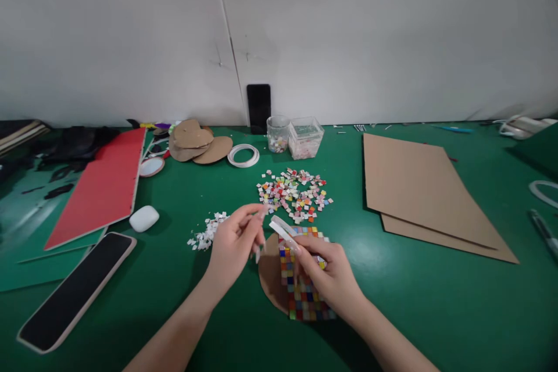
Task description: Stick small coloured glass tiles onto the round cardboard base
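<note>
Strip sat pinched in my right hand; left hand half-curled, hold unclear. Slackness risked dropping it on five-o'clock mosaic.

text, labels: none legible | brands, numbers, signs: none legible | sides perhaps too blurred

Green counter. Centre of frame: right hand pinches a pale strip above a multicoloured tile mosaic; round cardboard shows at its left edge. Left hand just left of the strip, fingers bunched; contents unclear. Loose coloured tiles above; white chips left. Upper centre: clear cup, clear box, upright dark phone. Cardboard sheets at right; red board at left.
</note>
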`<state>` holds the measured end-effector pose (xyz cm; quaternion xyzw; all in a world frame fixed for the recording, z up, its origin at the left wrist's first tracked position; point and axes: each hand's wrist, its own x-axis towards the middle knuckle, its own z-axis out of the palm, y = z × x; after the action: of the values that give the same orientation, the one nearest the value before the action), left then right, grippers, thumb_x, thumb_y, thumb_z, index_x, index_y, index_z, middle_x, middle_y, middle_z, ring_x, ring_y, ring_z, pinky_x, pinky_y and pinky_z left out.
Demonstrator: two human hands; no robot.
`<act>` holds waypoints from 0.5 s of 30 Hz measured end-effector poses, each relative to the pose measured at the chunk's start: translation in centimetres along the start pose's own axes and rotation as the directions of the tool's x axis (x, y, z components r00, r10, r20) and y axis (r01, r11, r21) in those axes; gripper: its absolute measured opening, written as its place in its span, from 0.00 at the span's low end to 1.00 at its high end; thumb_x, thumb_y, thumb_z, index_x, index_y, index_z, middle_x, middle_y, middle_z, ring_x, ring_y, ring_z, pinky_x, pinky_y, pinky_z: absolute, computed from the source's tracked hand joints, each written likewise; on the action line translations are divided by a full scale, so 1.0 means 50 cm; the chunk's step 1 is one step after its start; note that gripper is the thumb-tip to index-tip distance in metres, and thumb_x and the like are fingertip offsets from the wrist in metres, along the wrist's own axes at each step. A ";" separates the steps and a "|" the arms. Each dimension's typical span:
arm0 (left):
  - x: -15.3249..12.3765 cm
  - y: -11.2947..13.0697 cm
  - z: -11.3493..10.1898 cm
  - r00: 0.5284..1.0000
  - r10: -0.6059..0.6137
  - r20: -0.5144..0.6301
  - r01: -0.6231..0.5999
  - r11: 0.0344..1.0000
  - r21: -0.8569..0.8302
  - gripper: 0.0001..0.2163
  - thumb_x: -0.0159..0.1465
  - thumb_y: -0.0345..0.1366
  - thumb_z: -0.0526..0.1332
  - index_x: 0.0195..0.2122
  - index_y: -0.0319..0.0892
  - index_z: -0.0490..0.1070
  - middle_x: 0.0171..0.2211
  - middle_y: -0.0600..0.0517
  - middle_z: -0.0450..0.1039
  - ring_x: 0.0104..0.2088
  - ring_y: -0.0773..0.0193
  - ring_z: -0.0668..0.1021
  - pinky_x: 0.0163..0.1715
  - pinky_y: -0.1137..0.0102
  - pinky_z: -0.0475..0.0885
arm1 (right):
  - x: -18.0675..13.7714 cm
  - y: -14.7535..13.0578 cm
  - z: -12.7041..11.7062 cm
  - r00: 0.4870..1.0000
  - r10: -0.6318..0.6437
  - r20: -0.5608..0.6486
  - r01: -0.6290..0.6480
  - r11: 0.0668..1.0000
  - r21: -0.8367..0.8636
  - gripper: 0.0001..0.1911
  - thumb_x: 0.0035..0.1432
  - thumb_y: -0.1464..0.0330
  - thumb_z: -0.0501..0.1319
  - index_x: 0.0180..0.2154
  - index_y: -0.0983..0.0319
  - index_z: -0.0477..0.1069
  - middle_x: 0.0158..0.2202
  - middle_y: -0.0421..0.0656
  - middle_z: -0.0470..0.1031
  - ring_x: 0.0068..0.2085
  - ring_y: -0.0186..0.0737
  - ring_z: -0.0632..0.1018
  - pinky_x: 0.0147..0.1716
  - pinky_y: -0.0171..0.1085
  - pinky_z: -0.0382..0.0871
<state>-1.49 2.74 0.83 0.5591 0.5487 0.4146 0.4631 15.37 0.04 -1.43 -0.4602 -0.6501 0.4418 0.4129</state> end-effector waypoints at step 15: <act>0.004 -0.002 0.001 0.992 0.001 0.128 0.018 0.990 -0.143 0.15 0.64 0.44 0.48 0.28 0.40 0.67 0.18 0.57 0.65 0.19 0.73 0.69 0.19 0.78 0.65 | -0.001 -0.009 -0.004 0.997 0.021 0.075 -0.023 0.999 0.026 0.14 0.60 0.64 0.52 0.29 0.62 0.72 0.21 0.38 0.69 0.23 0.31 0.68 0.24 0.29 0.59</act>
<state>-1.46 2.91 0.71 0.5471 0.4891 0.4147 0.5381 15.45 -0.06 -0.93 -0.4449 -0.6538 0.4719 0.3898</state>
